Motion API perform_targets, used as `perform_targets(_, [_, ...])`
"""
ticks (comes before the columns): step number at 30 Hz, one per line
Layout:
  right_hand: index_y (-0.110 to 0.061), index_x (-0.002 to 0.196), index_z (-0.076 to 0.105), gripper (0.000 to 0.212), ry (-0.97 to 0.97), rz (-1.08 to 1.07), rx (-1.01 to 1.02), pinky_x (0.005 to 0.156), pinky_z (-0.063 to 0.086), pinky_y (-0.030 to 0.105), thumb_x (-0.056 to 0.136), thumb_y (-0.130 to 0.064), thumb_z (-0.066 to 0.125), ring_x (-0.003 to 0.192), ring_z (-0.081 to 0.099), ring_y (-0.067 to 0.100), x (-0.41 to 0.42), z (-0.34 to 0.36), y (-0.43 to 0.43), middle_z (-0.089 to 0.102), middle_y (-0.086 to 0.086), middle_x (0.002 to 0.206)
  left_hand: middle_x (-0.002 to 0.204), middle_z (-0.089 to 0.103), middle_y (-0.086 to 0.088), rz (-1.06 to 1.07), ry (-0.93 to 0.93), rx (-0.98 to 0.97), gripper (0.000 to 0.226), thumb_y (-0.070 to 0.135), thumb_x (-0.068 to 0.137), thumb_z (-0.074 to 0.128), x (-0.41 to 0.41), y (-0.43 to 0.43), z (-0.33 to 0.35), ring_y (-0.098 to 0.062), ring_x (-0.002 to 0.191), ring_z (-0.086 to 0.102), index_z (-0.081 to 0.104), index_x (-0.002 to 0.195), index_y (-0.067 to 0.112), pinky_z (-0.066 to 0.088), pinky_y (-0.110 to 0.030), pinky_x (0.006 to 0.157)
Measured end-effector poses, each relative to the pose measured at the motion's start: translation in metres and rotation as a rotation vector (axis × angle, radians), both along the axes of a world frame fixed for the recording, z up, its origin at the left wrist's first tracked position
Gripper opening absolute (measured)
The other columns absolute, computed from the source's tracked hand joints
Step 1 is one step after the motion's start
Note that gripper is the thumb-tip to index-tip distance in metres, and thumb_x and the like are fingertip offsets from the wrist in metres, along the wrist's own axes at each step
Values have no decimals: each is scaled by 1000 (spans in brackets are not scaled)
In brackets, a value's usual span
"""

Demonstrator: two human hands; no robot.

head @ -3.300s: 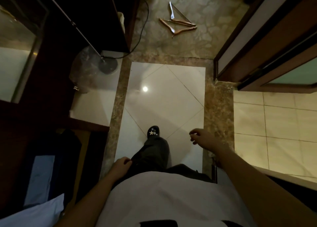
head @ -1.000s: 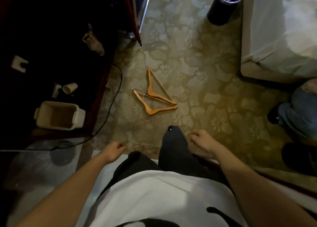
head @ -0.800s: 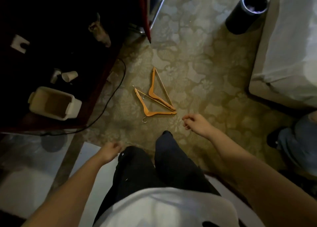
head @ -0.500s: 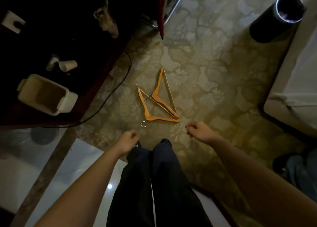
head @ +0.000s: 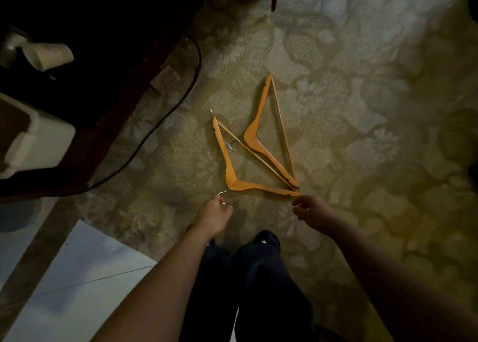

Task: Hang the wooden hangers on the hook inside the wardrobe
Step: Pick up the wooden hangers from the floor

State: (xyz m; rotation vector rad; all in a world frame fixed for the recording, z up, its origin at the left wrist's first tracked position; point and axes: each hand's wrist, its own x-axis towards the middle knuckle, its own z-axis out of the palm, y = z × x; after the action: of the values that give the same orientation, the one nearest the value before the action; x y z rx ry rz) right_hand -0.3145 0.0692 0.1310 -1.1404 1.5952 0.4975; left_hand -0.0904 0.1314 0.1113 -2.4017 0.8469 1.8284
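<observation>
You are working in dim, warm light. The carpet (head: 362, 109) beyond both grips glows yellow-green and turns paler at its far end. Out to the left of the left grip (head: 214, 216), the dark furniture (head: 90, 18) sinks almost to black, while the tiled floor (head: 77, 277) behind and left of that grip shows a cooler grey sheen. Your right grip (head: 310, 210) and its forearm sit in deeper shadow than the left. The hangers (head: 258, 124) just ahead of the grips look fairly sharp, their metal hooks glinting — but the picture bends, softens and darkens toward its edges.

A home-like room: floral carpet (head: 336, 57) with wooden hangers (head: 254, 132) on it, dark wooden furniture (head: 124, 104), pale floor tiles (head: 77, 277).
</observation>
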Motion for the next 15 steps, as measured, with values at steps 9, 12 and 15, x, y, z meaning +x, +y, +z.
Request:
perform_targets(9, [-16, 129, 48, 40, 14, 54, -81, 66, 43, 18, 90, -20, 56, 97, 53, 16, 30, -168, -23, 51, 8, 127, 135, 48, -14, 65, -29, -2, 46, 23, 90, 57, 4, -24, -155, -31, 122, 48, 44, 131, 7, 41, -40, 100])
perform_targets(12, [-17, 131, 44, 46, 27, 92, -163, 82, 48, 29, 88, -22, 59, 108, 56, 22, 45, -211, -38, 52, 8, 126, 138, 46, -14, 50, -26, -24, 50, 22, 90, 57, 3, -38, -191, -31, 127, 45, 40, 135, 8, 39, -42, 102])
perform_targets(15, [-17, 131, 44, 49, -8, 93, -280, 92, 49, 37, 86, -23, 61, 111, 55, 23, 57, -247, -50, 53, 8, 128, 139, 46, -12, 42, -26, -23, 50, 21, 90, 56, 5, -51, -219, -31, 128, 44, 39, 136, 9, 38, -42, 103])
